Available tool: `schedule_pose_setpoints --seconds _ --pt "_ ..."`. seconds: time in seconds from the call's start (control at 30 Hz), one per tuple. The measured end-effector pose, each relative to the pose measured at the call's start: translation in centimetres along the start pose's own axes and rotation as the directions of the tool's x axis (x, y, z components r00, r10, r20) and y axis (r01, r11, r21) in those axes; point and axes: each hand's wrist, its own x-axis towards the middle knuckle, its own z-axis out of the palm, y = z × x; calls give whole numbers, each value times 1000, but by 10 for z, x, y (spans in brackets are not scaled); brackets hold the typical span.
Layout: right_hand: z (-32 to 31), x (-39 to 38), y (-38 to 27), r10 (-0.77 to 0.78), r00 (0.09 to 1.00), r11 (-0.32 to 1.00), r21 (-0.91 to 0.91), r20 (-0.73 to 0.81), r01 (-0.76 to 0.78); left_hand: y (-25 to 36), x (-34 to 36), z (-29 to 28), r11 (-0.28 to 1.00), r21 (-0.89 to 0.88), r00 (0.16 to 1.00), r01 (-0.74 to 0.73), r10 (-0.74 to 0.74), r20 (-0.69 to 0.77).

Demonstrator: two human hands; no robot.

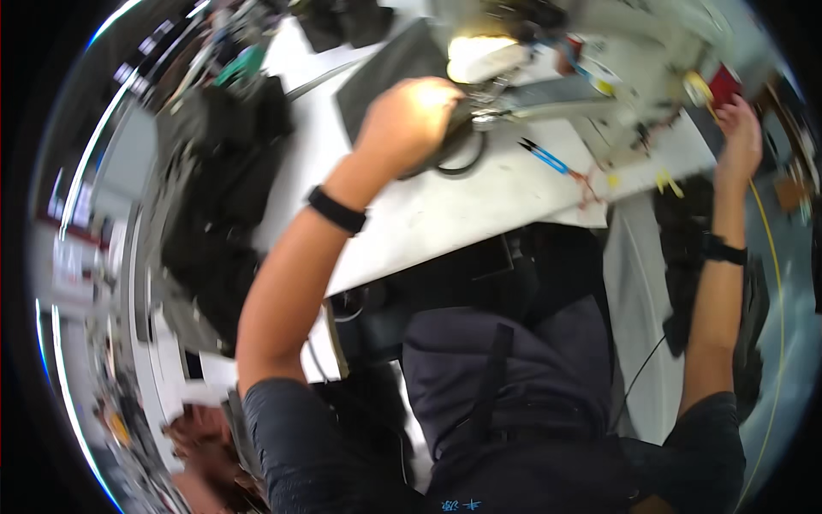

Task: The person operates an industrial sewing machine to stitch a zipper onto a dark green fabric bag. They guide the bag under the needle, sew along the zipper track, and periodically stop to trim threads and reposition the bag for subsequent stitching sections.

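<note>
Beside the machine [664, 51]: someone leans over a white table [377, 248]; from where I stand, blur and glare hide the finer parts.
Dark cloth [402, 64]: on the table, left of the metal parts [486, 113], partly covered by the left hand [407, 120].
Left fingers: bent over the cloth, close to that metal; whether they pinch it or only press, I cannot tell.
Right fingers: loosely bent, the right hand [741, 141] raised near a red piece [726, 84] beyond the table's right edge; I cannot tell whether they touch it.
Finger risk: should the machine run with the left hand so close, a fingertip could be hurt, I'd judge; glare would make that easier to miss.
Cloth risk: with one hand alone at it, it could swing askew under a sideways tug.
Black loop [462, 163]: just below the left hand; it might snag on the metal if dragged along with the cloth.
Blue snips [546, 157]: beside reddish threads [587, 187]; a sweeping sleeve or tangled thread could pull them off the front edge.
</note>
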Motion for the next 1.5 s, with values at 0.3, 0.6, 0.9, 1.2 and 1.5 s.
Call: schedule_pose_setpoints --seconds 0.3,0.6,0.9,1.2,1.5 --pt "155 -274 -52 290 673 950 -118 681 -290 -26 50 10 980 -199 937 13 57 344" --pt "240 -216 -64 452 636 735 143 625 -663 -27 59 9 983 -179 950 -32 86 301" --pt "239 -202 -55 496 598 656 179 630 -733 7 55 -22 997 -70 881 28 8 474" --pt "238 -192 -54 485 574 715 78 660 -694 -1 35 -8 808 -321 771 495 -238 591" --pt "238 -181 -73 385 633 788 117 671 -604 -17 28 0 981 -196 929 5 68 364"
